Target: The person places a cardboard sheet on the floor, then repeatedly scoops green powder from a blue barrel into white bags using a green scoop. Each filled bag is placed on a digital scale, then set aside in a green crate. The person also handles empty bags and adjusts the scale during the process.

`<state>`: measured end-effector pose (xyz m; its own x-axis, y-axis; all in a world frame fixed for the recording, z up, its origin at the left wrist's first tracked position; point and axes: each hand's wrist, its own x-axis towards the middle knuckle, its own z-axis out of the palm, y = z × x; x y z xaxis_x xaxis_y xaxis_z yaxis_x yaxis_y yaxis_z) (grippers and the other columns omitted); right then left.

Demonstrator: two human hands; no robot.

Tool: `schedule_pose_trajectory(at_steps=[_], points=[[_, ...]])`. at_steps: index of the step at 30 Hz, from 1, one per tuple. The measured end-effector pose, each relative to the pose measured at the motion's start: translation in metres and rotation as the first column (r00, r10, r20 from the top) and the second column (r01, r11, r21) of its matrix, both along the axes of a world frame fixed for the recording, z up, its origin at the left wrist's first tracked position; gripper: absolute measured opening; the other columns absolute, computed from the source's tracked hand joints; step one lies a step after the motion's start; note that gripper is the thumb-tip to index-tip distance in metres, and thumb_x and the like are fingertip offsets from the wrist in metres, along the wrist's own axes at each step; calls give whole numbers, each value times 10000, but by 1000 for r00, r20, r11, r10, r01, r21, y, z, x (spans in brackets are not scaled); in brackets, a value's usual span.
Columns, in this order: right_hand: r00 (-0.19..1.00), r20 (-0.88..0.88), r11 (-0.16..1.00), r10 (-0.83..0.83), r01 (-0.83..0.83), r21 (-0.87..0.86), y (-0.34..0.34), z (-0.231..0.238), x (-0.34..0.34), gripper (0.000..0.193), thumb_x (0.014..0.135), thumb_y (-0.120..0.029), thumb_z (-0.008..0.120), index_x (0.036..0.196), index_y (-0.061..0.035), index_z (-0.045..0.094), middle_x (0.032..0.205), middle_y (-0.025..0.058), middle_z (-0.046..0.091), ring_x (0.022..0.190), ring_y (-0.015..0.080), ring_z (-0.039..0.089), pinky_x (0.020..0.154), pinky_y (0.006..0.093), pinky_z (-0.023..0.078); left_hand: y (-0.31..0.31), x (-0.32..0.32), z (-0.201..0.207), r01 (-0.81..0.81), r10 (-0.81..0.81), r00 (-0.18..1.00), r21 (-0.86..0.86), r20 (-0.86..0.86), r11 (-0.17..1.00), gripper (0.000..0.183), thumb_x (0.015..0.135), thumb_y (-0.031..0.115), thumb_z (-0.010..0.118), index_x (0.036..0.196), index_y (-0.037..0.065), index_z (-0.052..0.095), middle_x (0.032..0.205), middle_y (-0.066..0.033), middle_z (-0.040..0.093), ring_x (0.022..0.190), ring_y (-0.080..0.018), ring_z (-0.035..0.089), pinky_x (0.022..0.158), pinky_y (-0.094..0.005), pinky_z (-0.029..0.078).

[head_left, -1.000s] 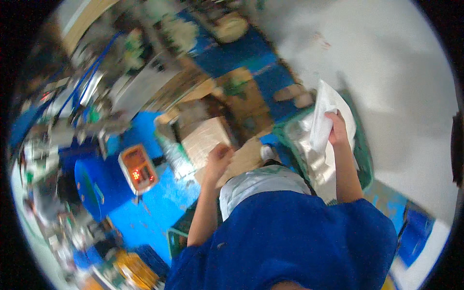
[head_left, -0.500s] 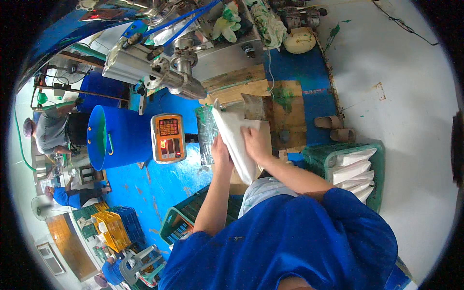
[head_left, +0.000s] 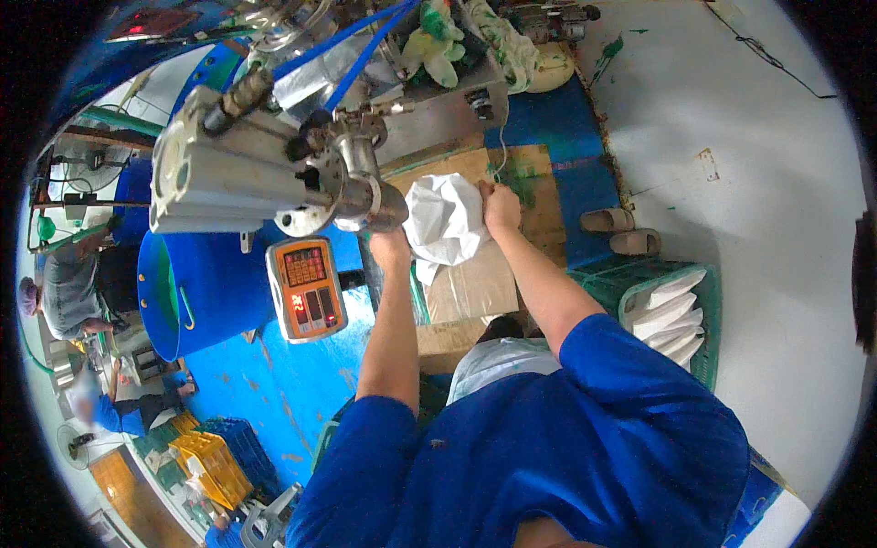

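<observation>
Pinching the white bag [head_left: 445, 219] by its right edge, the right hand [head_left: 500, 210] faces the left hand [head_left: 391, 248] (fingers hidden, so I cannot tell its grip). The bag is just right of the metal nozzle [head_left: 388, 208], beyond the near cardboard box [head_left: 473, 290].

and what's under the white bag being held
A tan box-like surface shows past the near edge of the white bag; the part directly beneath is covered, so whether they touch can't be told.

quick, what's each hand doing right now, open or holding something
Left hand: beside the white bag, partly hidden by the metal nozzle; grip cannot be told.
Right hand: closed, holding the bag's edge.
</observation>
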<state>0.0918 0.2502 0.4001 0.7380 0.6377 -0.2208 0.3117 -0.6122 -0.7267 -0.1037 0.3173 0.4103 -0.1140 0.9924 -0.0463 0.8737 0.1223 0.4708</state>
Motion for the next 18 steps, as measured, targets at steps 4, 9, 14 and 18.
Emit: schedule_pose_trajectory(at_steps=[4,9,14,18], points=[[998,62,993,-3,10,-114,4,16,-1,401,851,-409,487,879,-28,608,852,211,625,815,389,597,703,473,463,-6,29,59,520,-577,817,424,8,742,131,803,138,559,865,35,610,871,-185,612,817,-374,584,676,-403,476],[999,-23,990,40,-37,136,4,32,-9,344,841,-373,521,962,-54,569,929,164,627,818,365,600,721,419,462,-22,82,47,706,-869,453,-515,-198,486,303,773,171,555,1066,96,571,1197,-143,468,1089,-377,497,848,-518,451],[973,-177,924,149,-73,376,0,39,-12,340,853,-370,531,932,-41,565,867,199,598,832,356,570,755,418,442,-18,87,21,700,-878,388,-531,-279,478,520,738,195,609,1233,93,486,1387,-142,291,1228,-420,330,925,-554,392],[927,-311,906,209,-63,418,3,36,-12,378,876,-365,486,975,-7,555,995,213,568,915,362,540,786,408,424,4,71,60,863,-945,303,-384,-123,327,416,744,130,623,1142,38,544,1130,-167,554,1084,-324,512,851,-447,452]])
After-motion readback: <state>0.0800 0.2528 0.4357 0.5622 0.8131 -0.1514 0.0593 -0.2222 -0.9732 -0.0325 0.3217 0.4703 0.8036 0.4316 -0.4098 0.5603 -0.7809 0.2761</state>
